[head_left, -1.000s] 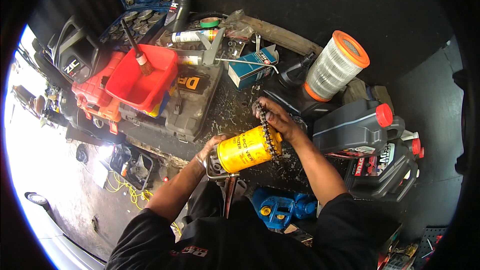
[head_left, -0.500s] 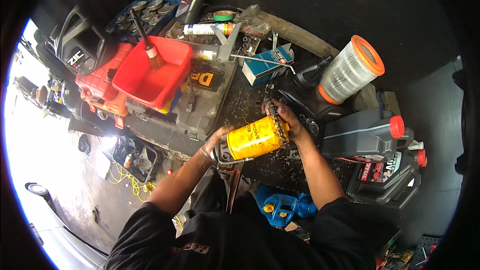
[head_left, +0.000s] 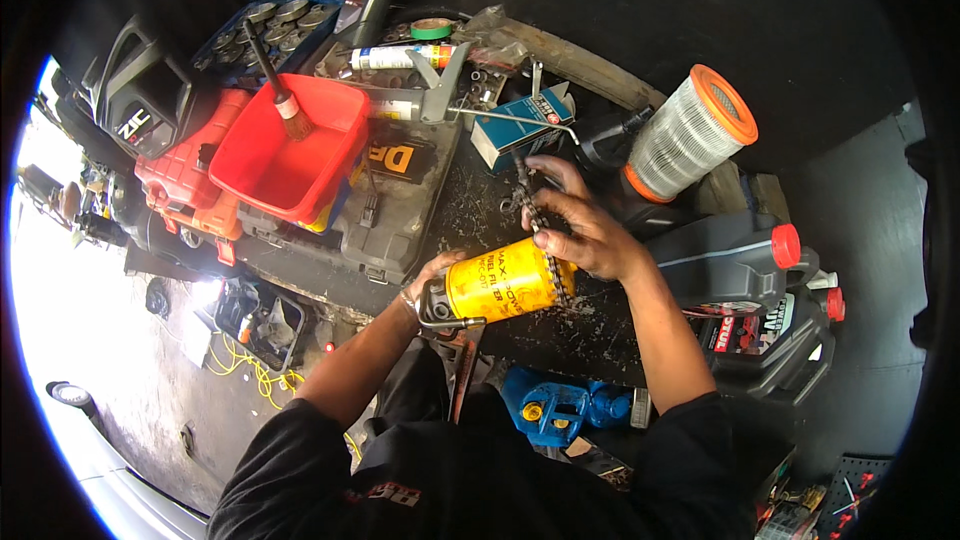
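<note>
In front of me a yellow fuel filter (head_left: pixel 500 285) lies nearly level, with a grey metal filter head (head_left: pixel 437 308) at its left end. My left hand (head_left: pixel 428 272) is closed around that left end; its fingers are partly hidden behind the filter. A dark chain wrench (head_left: pixel 527 190) has its chain looped over the filter's right end. My right hand (head_left: pixel 590 230) pinches the chain between thumb and fingers, just above the filter. A bent metal pipe runs along the lower side of the filter head.
A red tub (head_left: pixel 290 155) with a brush (head_left: pixel 290 110) stands on a grey tool case (head_left: pixel 385 230) at left. Behind are a teal box (head_left: pixel 520 130), a caulking gun (head_left: pixel 440 90) and an orange-rimmed air filter (head_left: pixel 680 135). Black oil jugs (head_left: pixel 730 260) stand right; a blue jug (head_left: pixel 550 405) sits below.
My right hand has shifted off the filter's end and lifted the chain's loose end, which now stands up from the filter. The left hand keeps its hold. The view has shifted slightly.
</note>
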A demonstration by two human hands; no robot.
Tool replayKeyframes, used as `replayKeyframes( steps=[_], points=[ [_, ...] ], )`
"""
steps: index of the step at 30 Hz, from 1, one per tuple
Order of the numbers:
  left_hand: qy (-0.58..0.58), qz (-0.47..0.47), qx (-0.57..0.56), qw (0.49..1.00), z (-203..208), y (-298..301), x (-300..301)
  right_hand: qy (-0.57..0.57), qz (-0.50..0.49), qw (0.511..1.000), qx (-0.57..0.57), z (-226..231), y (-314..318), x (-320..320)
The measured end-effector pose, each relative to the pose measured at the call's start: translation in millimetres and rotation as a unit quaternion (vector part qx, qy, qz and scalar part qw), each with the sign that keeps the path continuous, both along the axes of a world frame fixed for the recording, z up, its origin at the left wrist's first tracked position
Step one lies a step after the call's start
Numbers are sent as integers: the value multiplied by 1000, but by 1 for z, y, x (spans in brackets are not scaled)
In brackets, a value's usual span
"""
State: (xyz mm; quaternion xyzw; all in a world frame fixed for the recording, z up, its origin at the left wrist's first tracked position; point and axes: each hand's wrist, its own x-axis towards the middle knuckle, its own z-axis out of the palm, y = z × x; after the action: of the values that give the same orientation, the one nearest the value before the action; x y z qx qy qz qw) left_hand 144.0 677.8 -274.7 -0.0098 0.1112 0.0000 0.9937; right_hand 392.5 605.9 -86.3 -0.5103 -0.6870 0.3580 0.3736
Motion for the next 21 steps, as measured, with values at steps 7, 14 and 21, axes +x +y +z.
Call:
replayKeyframes(
  steps=[7,14,21],
  points=[
    [118,38,57,991,25,-4,-15,230,-63,961,-139,-32,-33,-19],
    [97,36,17,994,13,4,2,210,-16,976,-51,-43,-33,-1],
    [115,19,180,977,-4,-15,-29,336,-107,935,-34,-81,-54,6]
  ],
)
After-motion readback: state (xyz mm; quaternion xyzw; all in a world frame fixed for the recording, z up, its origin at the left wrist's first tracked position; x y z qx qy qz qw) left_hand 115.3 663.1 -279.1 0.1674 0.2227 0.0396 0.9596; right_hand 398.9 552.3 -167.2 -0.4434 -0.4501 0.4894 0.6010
